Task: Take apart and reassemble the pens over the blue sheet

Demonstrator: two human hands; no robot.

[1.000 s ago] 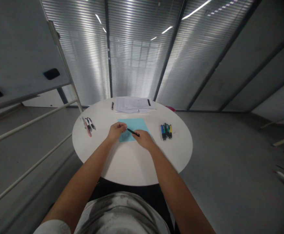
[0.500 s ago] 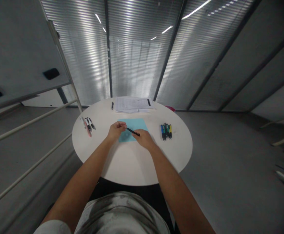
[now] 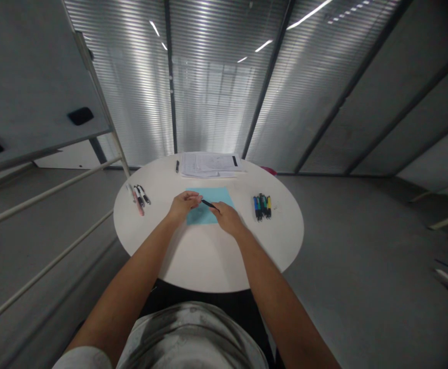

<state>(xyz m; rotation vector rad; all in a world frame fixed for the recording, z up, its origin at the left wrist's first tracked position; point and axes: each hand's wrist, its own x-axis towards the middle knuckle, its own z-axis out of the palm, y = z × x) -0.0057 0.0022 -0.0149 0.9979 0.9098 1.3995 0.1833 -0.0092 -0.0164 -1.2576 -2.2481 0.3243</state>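
Over a light blue sheet (image 3: 203,217) on the round white table (image 3: 204,261), my right hand (image 3: 227,217) grips a black pen (image 3: 209,204) by its lower right end. The pen slants up and left toward my left hand (image 3: 185,202). My left hand's fingers are pinched together at the pen's upper left end; whatever small part lies between them is too small to tell. To the right of the sheet lies a row of several markers (image 3: 261,207) with blue, green and yellow parts.
Several pens (image 3: 141,195) and a pinkish one (image 3: 138,202) lie at the table's left. Printed papers (image 3: 210,165) are stacked at the far edge, with a dark pen (image 3: 177,166) beside them. A whiteboard frame (image 3: 118,143) stands at the left.
The pen and my right hand's fingers have shifted slightly up. My left hand has moved a little to the right, still pinched at the pen's end.
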